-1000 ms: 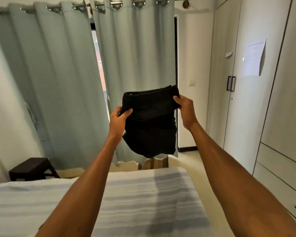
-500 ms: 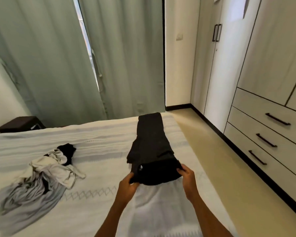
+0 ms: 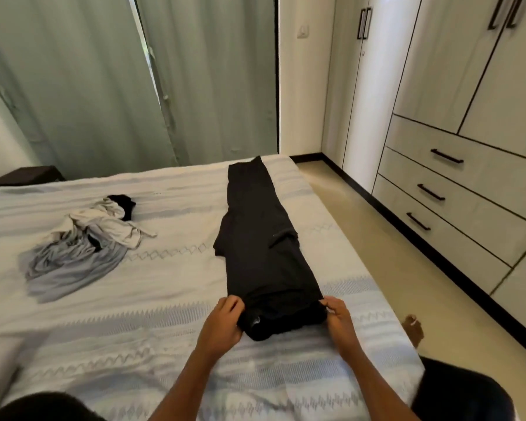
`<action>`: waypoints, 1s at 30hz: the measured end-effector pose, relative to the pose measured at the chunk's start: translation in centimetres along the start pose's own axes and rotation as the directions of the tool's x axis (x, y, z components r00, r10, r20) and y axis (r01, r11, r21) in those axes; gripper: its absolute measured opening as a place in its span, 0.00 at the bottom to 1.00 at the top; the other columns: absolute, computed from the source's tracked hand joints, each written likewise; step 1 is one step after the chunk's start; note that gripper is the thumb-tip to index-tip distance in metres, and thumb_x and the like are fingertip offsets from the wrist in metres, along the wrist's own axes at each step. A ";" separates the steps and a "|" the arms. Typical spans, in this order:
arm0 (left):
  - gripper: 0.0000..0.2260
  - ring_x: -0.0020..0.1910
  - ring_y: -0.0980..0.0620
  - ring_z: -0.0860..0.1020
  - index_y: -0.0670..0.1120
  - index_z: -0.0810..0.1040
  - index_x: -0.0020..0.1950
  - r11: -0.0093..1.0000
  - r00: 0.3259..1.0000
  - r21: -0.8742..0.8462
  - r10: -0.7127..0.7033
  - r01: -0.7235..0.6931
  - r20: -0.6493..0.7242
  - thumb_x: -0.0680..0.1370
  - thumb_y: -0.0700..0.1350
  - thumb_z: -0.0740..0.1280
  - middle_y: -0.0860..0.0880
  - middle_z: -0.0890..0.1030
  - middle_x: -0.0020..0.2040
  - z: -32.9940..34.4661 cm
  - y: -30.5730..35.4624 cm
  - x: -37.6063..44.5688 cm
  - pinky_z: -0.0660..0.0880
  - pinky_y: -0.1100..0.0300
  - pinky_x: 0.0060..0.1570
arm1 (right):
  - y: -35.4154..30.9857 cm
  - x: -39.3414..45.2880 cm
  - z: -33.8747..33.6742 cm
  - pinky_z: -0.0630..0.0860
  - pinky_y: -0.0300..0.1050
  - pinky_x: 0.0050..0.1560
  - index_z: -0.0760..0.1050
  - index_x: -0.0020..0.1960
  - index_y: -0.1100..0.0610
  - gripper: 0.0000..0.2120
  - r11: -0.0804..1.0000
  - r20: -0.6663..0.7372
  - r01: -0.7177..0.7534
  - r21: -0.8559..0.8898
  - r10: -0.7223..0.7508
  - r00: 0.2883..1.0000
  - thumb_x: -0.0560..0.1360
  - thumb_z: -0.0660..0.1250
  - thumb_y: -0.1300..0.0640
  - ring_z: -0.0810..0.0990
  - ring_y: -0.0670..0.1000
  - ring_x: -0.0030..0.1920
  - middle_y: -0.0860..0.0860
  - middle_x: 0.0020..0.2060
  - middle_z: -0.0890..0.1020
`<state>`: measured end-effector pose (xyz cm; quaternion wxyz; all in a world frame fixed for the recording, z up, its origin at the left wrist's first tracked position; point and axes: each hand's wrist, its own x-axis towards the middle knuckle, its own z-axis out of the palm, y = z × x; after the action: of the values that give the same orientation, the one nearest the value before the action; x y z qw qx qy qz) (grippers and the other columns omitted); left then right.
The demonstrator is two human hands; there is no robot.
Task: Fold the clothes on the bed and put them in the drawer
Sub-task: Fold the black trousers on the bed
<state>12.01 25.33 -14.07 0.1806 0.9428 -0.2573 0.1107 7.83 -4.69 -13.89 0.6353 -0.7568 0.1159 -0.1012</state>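
Item: fold in progress, one garment.

Near: left hand (image 3: 223, 322) and right hand (image 3: 337, 316), each with its grip pinched on a near corner of the black trousers (image 3: 268, 253), fingers curled over the cloth edge. The near end of the garment, apparently the waistband, lies between the two hands and touches both.

Middle: the black trousers lie lengthwise on the bed (image 3: 164, 284), legs stacked one over the other and running away from the person toward the far right corner of the mattress. A small flap juts out on the left side about halfway along.

Step in hand, as judged: the trousers are laid out flat, folded once lengthwise; the cross fold is not yet made. The next move calls for carrying the pinched near end toward the far hem, or the reverse, with edges kept square and the left flap tucked in.

Left, farther: a heap of unfolded clothes (image 3: 82, 241), grey, cream and black, well apart from the trousers.

Far right: the drawers (image 3: 456, 189) across the floor, all three closed, dark handles showing. One must be opened before stowing.
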 end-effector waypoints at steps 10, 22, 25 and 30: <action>0.16 0.60 0.52 0.76 0.47 0.84 0.48 0.902 0.972 -0.382 -0.232 0.201 -0.037 0.71 0.30 0.63 0.50 0.73 0.65 0.8 1.9 -6.8 0.75 0.62 0.56 | -1.0 -4.5 -1.7 0.78 0.52 0.49 0.83 0.35 0.61 0.12 0.894 0.108 -0.436 -0.102 0.446 0.889 0.67 0.61 0.63 0.79 0.60 0.46 0.60 0.44 0.84; 0.12 0.38 0.47 0.80 0.37 0.76 0.58 0.118 0.445 -0.441 -0.436 0.890 0.782 0.78 0.41 0.70 0.42 0.80 0.42 -3.2 5.4 -2.9 0.80 0.54 0.43 | -1.8 -3.5 -0.5 0.73 0.49 0.47 0.73 0.51 0.61 0.11 0.827 0.143 -0.344 -0.444 0.444 0.884 0.69 0.63 0.61 0.77 0.57 0.44 0.61 0.48 0.78; 0.18 0.38 0.49 0.82 0.38 0.78 0.60 0.352 0.256 -0.171 -0.211 0.920 0.943 0.76 0.48 0.74 0.42 0.83 0.43 -4.6 4.6 -4.4 0.80 0.59 0.41 | -3.4 -4.5 -3.0 0.77 0.45 0.37 0.76 0.47 0.61 0.08 0.674 0.311 -0.362 -0.643 0.663 0.681 0.69 0.69 0.60 0.77 0.54 0.36 0.58 0.41 0.78; 0.31 0.43 0.48 0.85 0.40 0.80 0.59 0.581 0.046 0.096 -0.225 0.808 0.973 0.74 0.67 0.67 0.45 0.86 0.47 -5.9 3.1 -3.7 0.80 0.62 0.40 | -4.5 -2.6 -5.2 0.82 0.46 0.46 0.80 0.57 0.62 0.30 0.553 0.404 -0.233 -0.800 0.783 0.472 0.71 0.74 0.37 0.87 0.53 0.42 0.55 0.46 0.87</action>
<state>6.62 26.86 -8.93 0.2550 0.7547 0.0531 -0.6022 4.03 -8.07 -8.53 0.3171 -0.8165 0.1171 0.4681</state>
